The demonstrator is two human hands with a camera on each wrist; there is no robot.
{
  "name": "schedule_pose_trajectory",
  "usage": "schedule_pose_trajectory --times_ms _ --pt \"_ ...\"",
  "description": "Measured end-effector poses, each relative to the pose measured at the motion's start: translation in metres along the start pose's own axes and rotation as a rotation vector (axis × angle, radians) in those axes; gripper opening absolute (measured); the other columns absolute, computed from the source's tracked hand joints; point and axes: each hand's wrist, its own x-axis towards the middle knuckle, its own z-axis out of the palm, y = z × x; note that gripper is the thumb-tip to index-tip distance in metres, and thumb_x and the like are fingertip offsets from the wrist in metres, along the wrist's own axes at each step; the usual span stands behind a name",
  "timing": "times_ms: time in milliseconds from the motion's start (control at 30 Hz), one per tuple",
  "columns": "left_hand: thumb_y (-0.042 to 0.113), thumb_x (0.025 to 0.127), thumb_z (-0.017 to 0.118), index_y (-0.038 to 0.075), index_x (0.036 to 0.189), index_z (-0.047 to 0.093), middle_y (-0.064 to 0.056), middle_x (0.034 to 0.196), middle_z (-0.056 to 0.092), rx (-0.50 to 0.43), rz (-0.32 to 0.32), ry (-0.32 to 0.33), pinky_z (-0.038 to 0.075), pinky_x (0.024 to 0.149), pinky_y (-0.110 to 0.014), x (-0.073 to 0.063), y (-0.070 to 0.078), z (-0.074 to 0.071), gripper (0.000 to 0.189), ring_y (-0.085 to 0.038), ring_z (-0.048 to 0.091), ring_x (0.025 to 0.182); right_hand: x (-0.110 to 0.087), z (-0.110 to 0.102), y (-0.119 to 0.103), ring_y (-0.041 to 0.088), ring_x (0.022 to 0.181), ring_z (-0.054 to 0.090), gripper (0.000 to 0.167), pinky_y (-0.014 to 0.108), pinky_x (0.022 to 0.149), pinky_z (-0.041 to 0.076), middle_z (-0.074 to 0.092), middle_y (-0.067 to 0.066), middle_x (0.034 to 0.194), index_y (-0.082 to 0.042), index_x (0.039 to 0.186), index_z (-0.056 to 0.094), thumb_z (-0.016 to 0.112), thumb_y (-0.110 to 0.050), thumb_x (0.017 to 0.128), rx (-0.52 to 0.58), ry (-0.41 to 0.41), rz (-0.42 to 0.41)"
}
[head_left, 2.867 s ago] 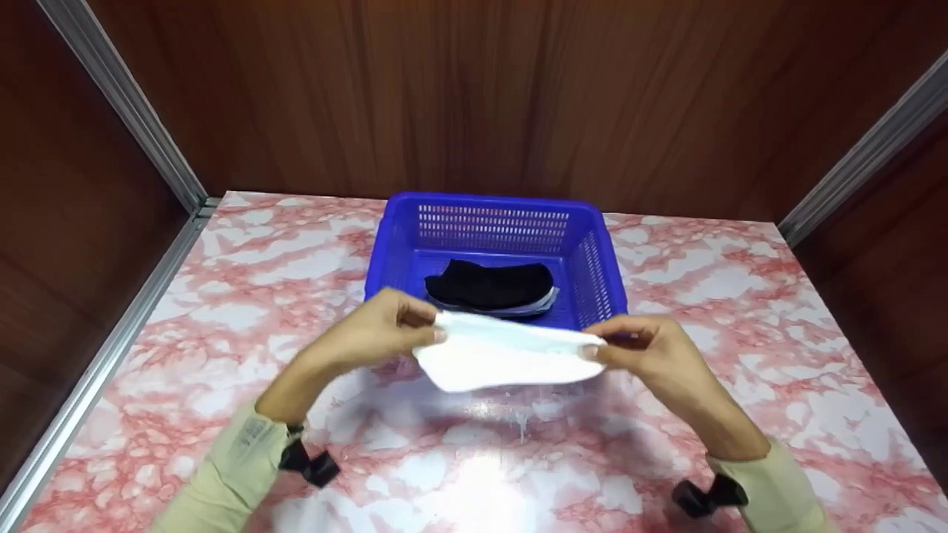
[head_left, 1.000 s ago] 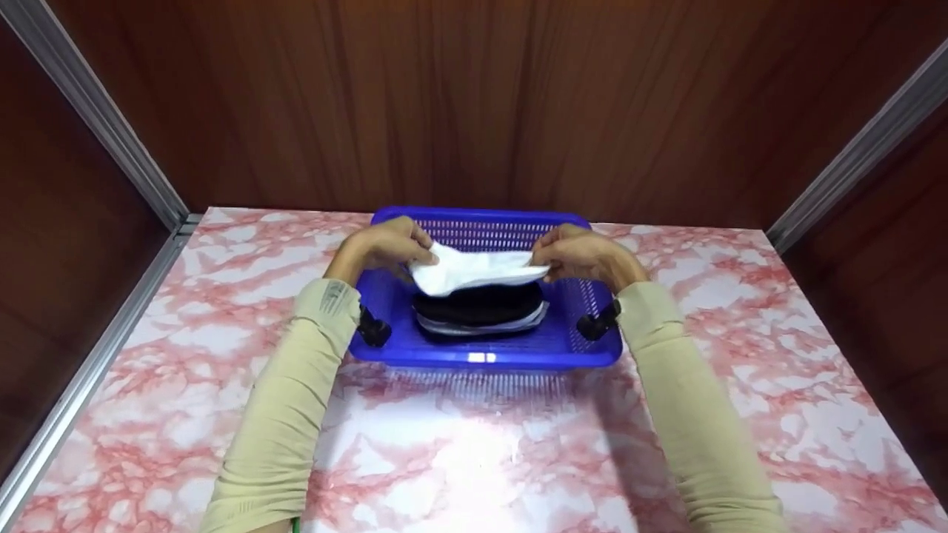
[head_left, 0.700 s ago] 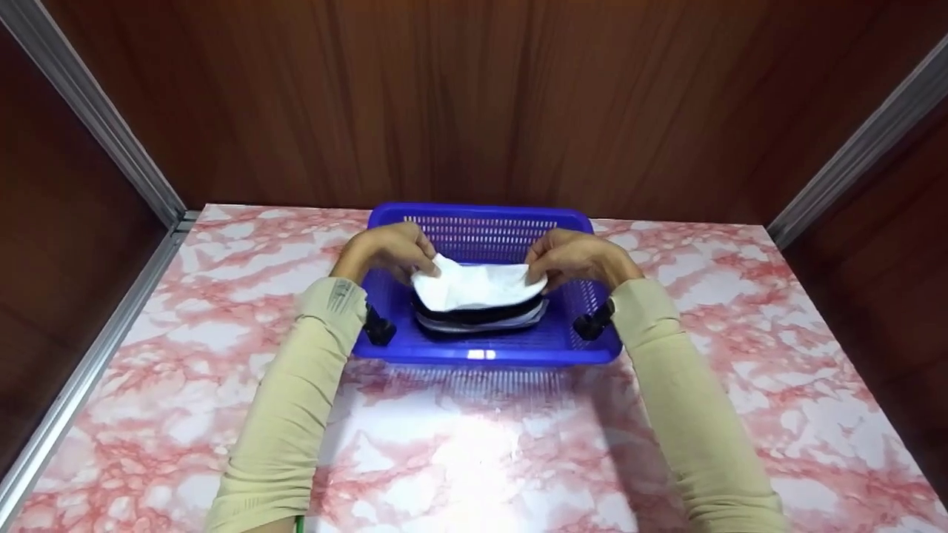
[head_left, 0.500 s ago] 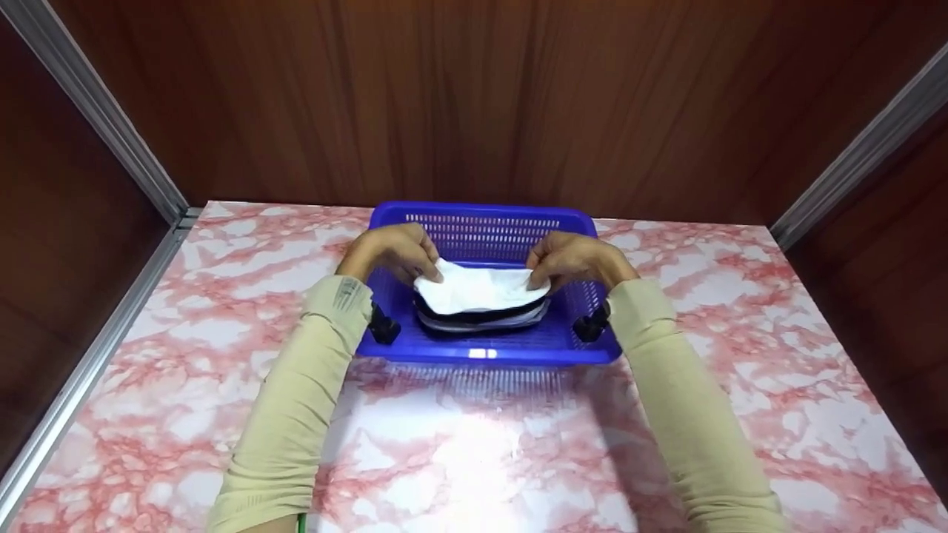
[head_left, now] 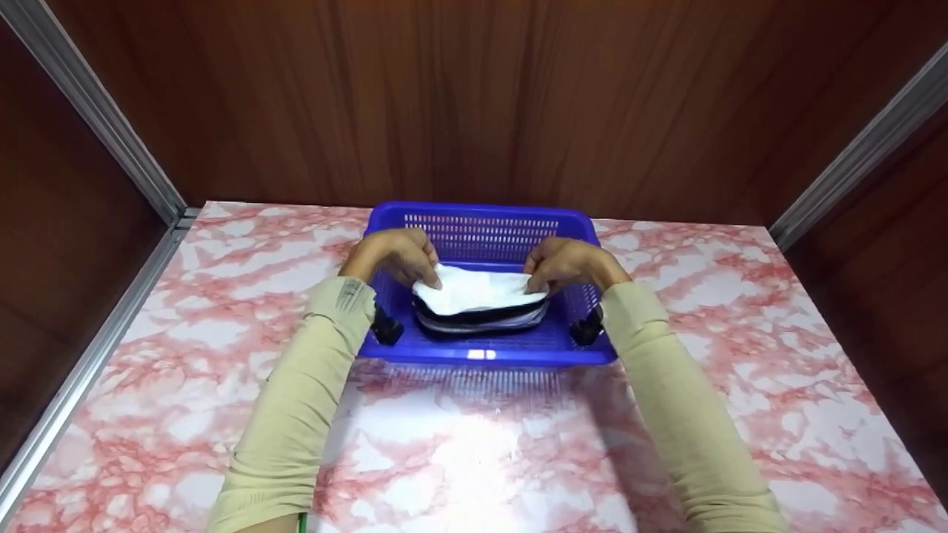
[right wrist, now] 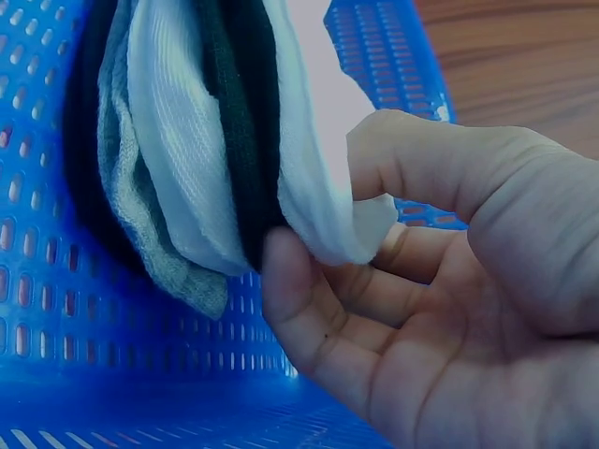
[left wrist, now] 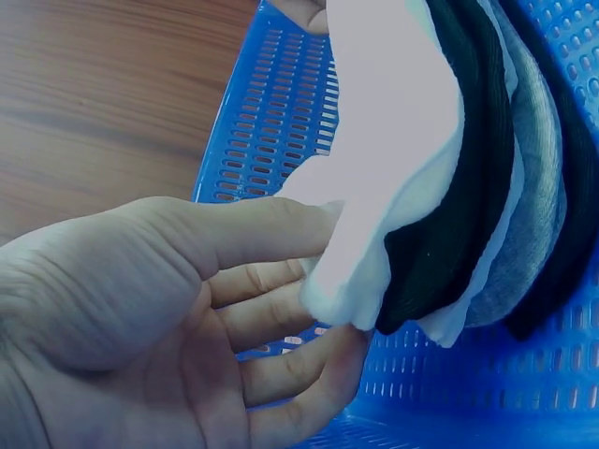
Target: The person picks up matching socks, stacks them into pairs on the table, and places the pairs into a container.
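Observation:
A white sock [head_left: 478,290] lies flat on top of a stack of socks inside the blue plastic basket [head_left: 481,208]. My left hand [head_left: 398,255] pinches its left end between thumb and fingers, and my right hand [head_left: 568,263] holds the opposite end the same way. Below it the wrist views show a black sock [left wrist: 482,178], another white sock [right wrist: 182,140], a grey sock [left wrist: 533,196] and a further dark sock [right wrist: 82,159] at the bottom. In the left wrist view, the left thumb presses on the white cloth with the fingers beneath.
The basket stands on a red-and-white marbled table [head_left: 222,333] near the dark wood back panel [head_left: 474,104]. Side panels with metal strips [head_left: 141,155] close in the left and right. A black wrist camera [head_left: 386,326] on each sleeve hangs over the basket.
Both hands have carried the stretched white sock forward from in front of the basket, then lowered it onto the black sock. Over the last half second they sink slightly, still holding its ends.

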Motion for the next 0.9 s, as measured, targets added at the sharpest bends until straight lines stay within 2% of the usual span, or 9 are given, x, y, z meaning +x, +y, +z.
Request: schedule_pose_trajectory --times_ms 100,233,333,433,500,567,633,767,900 --pt "0.004 0.093 0.076 0.015 0.073 0.050 0.010 0.061 0.048 0.015 -0.002 -0.012 0.040 0.056 -0.016 0.000 0.000 0.000 0.034 -0.001 0.042 0.057 -0.001 0.001 0.000 0.007 0.066 0.052 0.016 0.020 0.062 0.047 0.057 -0.004 0.073 -0.004 0.093 0.063 0.075 0.003 0.085 -0.013 -0.002 -0.012" --pt "0.005 0.094 0.075 0.014 0.077 0.050 0.009 0.064 0.050 0.036 -0.004 -0.010 0.041 0.056 -0.015 -0.001 0.000 0.000 0.031 -0.002 0.044 0.059 -0.002 0.002 0.000 0.007 0.066 0.050 0.018 0.020 0.063 0.044 0.057 -0.005 0.073 -0.002 0.097 0.064 0.076 0.002 0.084 -0.030 0.007 -0.034" --pt "0.007 0.095 0.074 0.011 0.085 0.053 0.008 0.069 0.054 0.064 0.003 0.004 0.044 0.058 -0.015 -0.003 0.002 -0.001 0.024 -0.003 0.047 0.062 -0.004 0.001 -0.001 0.008 0.071 0.053 0.022 0.020 0.065 0.046 0.059 -0.004 0.080 0.002 0.102 0.066 0.077 0.003 0.083 -0.030 0.036 -0.060" --pt "0.011 0.097 0.072 0.007 0.097 0.058 0.005 0.079 0.058 0.091 0.025 0.025 0.050 0.064 -0.017 -0.006 0.003 -0.004 0.015 -0.005 0.053 0.068 -0.007 -0.002 -0.004 0.009 0.077 0.057 0.029 0.021 0.070 0.052 0.063 -0.002 0.088 0.005 0.109 0.068 0.079 0.002 0.082 -0.038 0.098 -0.105" --pt "0.017 0.099 0.071 0.003 0.109 0.061 0.002 0.088 0.061 0.126 0.049 0.050 0.055 0.071 -0.020 -0.010 0.004 -0.007 0.020 -0.008 0.057 0.074 -0.010 -0.003 -0.005 0.010 0.081 0.060 0.034 0.021 0.074 0.054 0.066 -0.001 0.092 0.006 0.113 0.069 0.082 -0.001 0.083 -0.043 0.144 -0.142" --pt "0.024 0.100 0.069 0.000 0.119 0.063 -0.002 0.097 0.064 0.174 0.090 0.089 0.059 0.078 -0.024 -0.015 0.005 -0.010 0.031 -0.010 0.061 0.079 -0.015 -0.004 -0.006 0.011 0.084 0.061 0.036 0.021 0.076 0.055 0.068 0.001 0.095 0.006 0.115 0.069 0.083 -0.006 0.084 -0.052 0.190 -0.176" --pt "0.029 0.101 0.068 -0.002 0.122 0.065 -0.003 0.099 0.065 0.219 0.134 0.137 0.061 0.082 -0.027 -0.022 0.006 -0.013 0.037 -0.011 0.063 0.081 -0.021 -0.005 -0.006 0.012 0.088 0.062 0.036 0.020 0.078 0.055 0.070 0.002 0.098 0.006 0.116 0.069 0.082 -0.009 0.087 -0.047 0.212 -0.201" --pt "0.032 0.101 0.068 0.000 0.122 0.068 -0.003 0.091 0.068 0.314 0.215 0.255 0.057 0.074 -0.026 -0.039 0.010 -0.018 0.038 -0.011 0.064 0.075 -0.036 -0.010 -0.005 0.012 0.087 0.063 0.028 0.021 0.077 0.054 0.071 0.001 0.100 0.001 0.113 0.070 0.078 -0.014 0.093 -0.050 0.230 -0.226" --pt "0.032 0.101 0.067 0.002 0.124 0.069 -0.013 0.106 0.075 0.374 0.303 0.400 0.057 0.092 -0.038 -0.060 0.007 -0.015 0.037 -0.023 0.070 0.098 -0.055 -0.016 -0.003 0.008 0.083 0.064 0.025 0.022 0.075 0.055 0.071 -0.001 0.098 -0.001 0.113 0.070 0.074 -0.020 0.097 -0.095 0.261 -0.253"
